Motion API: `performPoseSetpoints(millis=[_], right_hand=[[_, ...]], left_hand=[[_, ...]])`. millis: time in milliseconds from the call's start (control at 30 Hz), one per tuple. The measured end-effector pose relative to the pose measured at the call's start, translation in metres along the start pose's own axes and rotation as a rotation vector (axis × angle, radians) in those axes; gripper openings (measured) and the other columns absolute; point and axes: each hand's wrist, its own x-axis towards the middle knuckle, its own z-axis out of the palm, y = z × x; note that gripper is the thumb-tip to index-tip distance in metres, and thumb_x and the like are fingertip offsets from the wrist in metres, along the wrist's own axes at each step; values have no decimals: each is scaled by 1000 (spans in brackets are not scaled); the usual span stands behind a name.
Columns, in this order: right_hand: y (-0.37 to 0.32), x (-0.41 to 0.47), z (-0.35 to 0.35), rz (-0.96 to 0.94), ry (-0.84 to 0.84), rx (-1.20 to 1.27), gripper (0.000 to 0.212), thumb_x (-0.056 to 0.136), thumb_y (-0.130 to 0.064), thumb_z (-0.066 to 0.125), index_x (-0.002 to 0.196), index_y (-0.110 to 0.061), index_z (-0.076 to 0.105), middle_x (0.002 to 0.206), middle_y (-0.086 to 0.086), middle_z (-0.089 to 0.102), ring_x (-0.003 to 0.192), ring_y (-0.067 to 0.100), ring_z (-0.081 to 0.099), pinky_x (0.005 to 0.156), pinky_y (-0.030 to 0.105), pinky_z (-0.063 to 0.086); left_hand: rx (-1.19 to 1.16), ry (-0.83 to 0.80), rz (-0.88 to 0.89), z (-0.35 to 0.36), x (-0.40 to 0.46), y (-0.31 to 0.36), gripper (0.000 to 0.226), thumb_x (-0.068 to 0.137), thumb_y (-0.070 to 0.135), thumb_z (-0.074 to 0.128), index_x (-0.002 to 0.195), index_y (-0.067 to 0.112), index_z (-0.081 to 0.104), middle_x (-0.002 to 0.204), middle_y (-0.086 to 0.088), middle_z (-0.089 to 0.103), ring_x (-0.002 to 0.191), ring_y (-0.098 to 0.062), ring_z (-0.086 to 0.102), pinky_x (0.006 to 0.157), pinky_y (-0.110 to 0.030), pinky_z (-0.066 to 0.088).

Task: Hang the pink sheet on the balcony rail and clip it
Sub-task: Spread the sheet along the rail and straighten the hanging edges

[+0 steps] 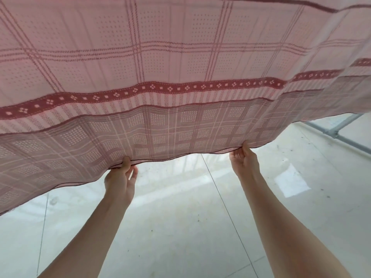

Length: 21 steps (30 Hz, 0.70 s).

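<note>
The pink sheet (180, 63), checked with dark red patterned bands, fills the whole upper half of the view and hangs spread out in front of me. Its lower hem sags in a wavy line across the middle. My left hand (122, 177) pinches the hem from below, thumb on the near face. My right hand (244, 159) grips the hem further right, fingers curled onto the cloth. Both forearms reach up from the bottom of the view. The rail that bears the sheet is hidden above, and no clip shows.
Pale glossy floor tiles (190, 227) lie below the sheet, with a bright patch of light at the right. A grey metal tube frame (333, 134) with a joint stands low at the right edge, beyond the sheet.
</note>
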Motion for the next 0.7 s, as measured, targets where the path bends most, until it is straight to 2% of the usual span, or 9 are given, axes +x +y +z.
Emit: performPoseSetpoints(millis=[100,133,200,267,367,400,467,567,700], right_hand=[[2,1,-1,-32,14,-9,24,92,-3,52,70,-12,49,43,-6,51,40,4,48,47,15,46],[2,2,-1,-39,18,-31,18,92,-3,52,75,-10,53,48,-5,56,45,4,52,51,17,48],[0,4,3,-31,10,-69,8,91,-4,52,87,-7,58,70,-1,66,68,6,60,71,20,51],[0,7,9,1,9,-68,9,92,-2,51,90,-5,59,80,1,67,80,9,59,85,23,48],[-2,6,17,56,-30,-57,13,93,-1,48,87,-7,58,60,0,70,75,9,56,80,20,47],[-4,5,17,77,-46,-42,14,93,-1,47,88,-6,59,59,0,70,75,10,56,84,21,46],[-10,3,13,119,-85,-40,14,93,0,46,92,-4,59,69,4,70,78,13,58,94,25,43],[-23,1,10,179,-142,-125,15,94,1,43,95,0,58,86,8,66,83,18,60,99,28,42],[-37,5,1,250,-206,-203,15,92,1,47,87,-1,61,68,7,70,73,17,63,80,27,51]], left_hand=[[-30,-36,-13,9,8,2,10,88,7,58,88,17,57,92,6,61,90,-8,57,82,-27,44],[-25,-51,-13,10,11,2,9,88,8,58,88,17,57,93,6,61,91,-8,57,86,-28,43],[-6,-86,-3,12,15,3,10,89,9,57,89,19,57,95,8,61,92,-9,58,91,-31,39],[-34,-103,-7,15,18,7,10,89,9,57,90,20,56,96,9,61,95,-11,59,94,-33,37],[-158,-139,-45,23,19,4,7,91,15,55,91,21,57,100,9,59,109,-15,52,94,-36,37],[-192,-177,-59,28,16,-2,7,91,16,54,91,22,58,101,9,57,111,-15,50,95,-37,37],[-183,-281,-87,41,4,-23,9,92,19,51,92,22,59,102,9,56,113,-16,47,99,-39,36],[-63,-462,-128,69,-19,-68,11,92,19,49,94,25,59,97,12,63,114,-17,50,98,-42,36],[26,-587,-136,123,-51,-124,29,89,17,53,116,28,56,117,13,60,109,-9,52,95,-39,39]])
